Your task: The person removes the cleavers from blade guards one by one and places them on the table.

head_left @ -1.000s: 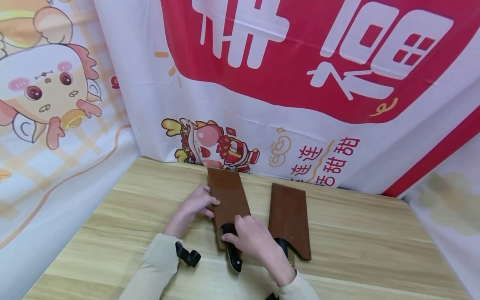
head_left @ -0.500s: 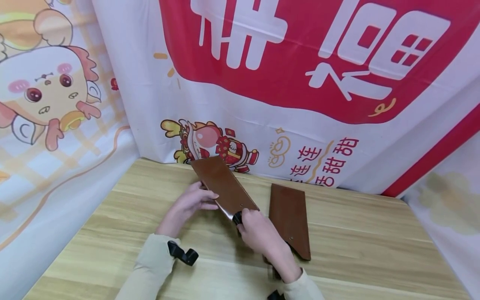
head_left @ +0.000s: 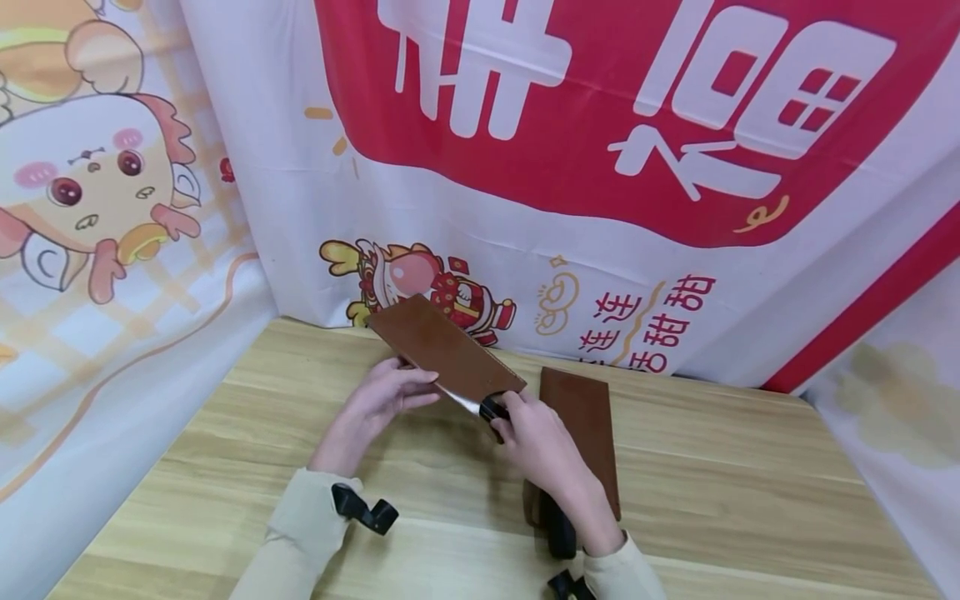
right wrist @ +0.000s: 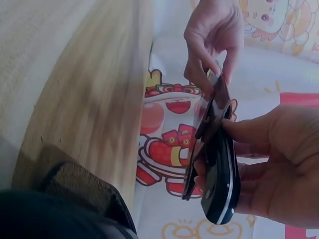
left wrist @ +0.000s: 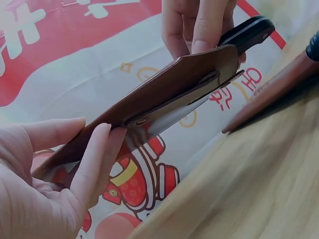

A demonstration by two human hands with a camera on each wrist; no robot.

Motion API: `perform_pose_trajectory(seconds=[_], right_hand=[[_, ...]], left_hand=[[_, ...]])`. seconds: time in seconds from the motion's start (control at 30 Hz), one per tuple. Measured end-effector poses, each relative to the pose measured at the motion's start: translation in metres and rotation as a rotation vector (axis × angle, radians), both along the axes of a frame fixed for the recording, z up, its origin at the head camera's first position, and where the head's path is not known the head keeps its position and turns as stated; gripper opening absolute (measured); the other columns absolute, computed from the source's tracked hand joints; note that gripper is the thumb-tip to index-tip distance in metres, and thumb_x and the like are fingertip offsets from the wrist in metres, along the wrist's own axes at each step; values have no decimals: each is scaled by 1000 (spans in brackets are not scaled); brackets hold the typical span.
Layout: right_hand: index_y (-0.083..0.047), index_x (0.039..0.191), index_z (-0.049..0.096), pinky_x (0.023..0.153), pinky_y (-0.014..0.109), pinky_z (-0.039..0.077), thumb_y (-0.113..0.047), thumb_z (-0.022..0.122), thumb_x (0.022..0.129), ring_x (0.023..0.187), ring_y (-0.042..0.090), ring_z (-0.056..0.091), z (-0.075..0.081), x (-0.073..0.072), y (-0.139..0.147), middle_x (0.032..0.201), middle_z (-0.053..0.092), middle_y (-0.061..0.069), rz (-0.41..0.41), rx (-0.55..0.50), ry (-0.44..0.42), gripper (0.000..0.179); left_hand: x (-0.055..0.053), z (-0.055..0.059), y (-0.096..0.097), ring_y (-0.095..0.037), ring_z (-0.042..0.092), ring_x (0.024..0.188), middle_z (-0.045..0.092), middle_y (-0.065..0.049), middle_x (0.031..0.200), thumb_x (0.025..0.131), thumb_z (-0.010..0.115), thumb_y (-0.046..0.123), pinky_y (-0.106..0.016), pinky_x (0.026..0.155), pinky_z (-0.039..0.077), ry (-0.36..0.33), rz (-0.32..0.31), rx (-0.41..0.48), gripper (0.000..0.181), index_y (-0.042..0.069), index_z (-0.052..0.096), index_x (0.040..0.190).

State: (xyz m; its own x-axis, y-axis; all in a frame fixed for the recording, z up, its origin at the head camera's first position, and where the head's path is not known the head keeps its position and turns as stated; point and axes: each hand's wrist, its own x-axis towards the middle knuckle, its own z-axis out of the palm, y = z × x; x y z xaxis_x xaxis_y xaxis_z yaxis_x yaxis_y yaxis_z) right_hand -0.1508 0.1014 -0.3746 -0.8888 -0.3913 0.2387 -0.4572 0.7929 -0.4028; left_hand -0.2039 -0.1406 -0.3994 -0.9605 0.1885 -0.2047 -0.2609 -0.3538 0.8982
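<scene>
A kitchen knife with a black riveted handle [right wrist: 219, 174] sits in a brown leather sheath [head_left: 442, 342], held tilted above the table. Part of its shiny blade [left wrist: 169, 112] shows along the sheath's open side. My left hand [head_left: 378, 400] pinches the sheath's lower left edge between thumb and fingers. The knife handle is gripped by my right hand [head_left: 543, 437], whose thumb lies near the sheath's mouth in the right wrist view. Below the right forearm lies a second brown sheath [head_left: 581, 400] with a black-handled knife [head_left: 558, 529] in it, partly hidden by that arm.
The wooden tabletop [head_left: 750, 475] runs beneath both arms. A printed cloth [head_left: 480, 192] hangs along its back edge, close behind the raised sheath. Another patterned cloth [head_left: 150, 350] hangs at the left side.
Both hands have lifted the sheathed knife off the table and turned it, its far end swinging left. My right hand has moved up and right. The second sheathed knife stays on the table.
</scene>
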Motion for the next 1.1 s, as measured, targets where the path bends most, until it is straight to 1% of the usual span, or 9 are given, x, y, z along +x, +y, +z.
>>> perform_pose_trajectory(seconds=[0.13,0.23,0.27,0.33,0.4,0.53,0.7,0.93,1.1], right_hand=[[1,112,68,75,45,57,-7,71,98,89,28,65,1,-2,5,100,66,13,-2,0,54,17],[1,111,69,76,47,56,-5,71,97,90,30,64,3,-3,9,99,66,13,-10,12,80,16],[1,112,69,77,47,56,-6,71,97,91,30,64,4,-3,10,100,66,14,-17,12,77,16],[0,113,70,79,48,55,-5,72,97,93,30,63,5,-4,13,101,66,14,-29,13,76,17],[0,113,70,81,48,55,-5,72,96,94,30,62,7,-5,16,102,66,14,-39,8,74,18],[-2,115,72,80,47,54,-5,73,95,94,29,59,8,-7,21,100,64,12,-51,-13,88,20],[-4,114,73,79,47,53,-4,75,94,92,29,60,9,-10,26,97,64,10,-45,-62,171,19],[2,113,72,88,50,56,-6,80,91,103,35,62,8,-13,32,110,66,19,-103,-115,288,25],[3,116,70,92,50,54,-3,80,90,108,35,61,7,-16,36,113,66,18,-115,-104,335,28]], left_hand=[[1,4,0,-17,69,85,62,-7,101,98,60,-6,-34,85,61,-2,-4,33,26,1,48,120],[-1,5,0,-19,71,89,67,-6,102,106,56,8,-35,84,62,-10,-22,92,17,4,49,120],[-2,6,-1,-20,72,90,69,-6,102,108,54,15,-35,83,62,-11,-29,115,18,3,48,122],[-3,6,-2,-22,73,92,70,-8,101,111,48,27,-36,82,62,-18,-37,154,28,3,47,124],[-3,6,-4,-23,74,91,72,-10,101,112,46,32,-36,80,63,-34,-28,170,34,2,45,127],[-4,5,-3,-25,75,92,72,-11,102,111,48,24,-37,79,63,-65,-14,183,30,3,42,131],[-4,5,0,-26,74,90,73,-14,100,111,47,14,-37,78,63,-84,-1,262,21,1,43,126],[-3,7,4,-26,73,89,71,-16,96,110,45,8,-36,77,63,-114,19,386,12,0,42,119],[-1,8,8,-28,72,91,70,-17,100,110,45,8,-36,78,63,-139,34,446,12,1,42,119]])
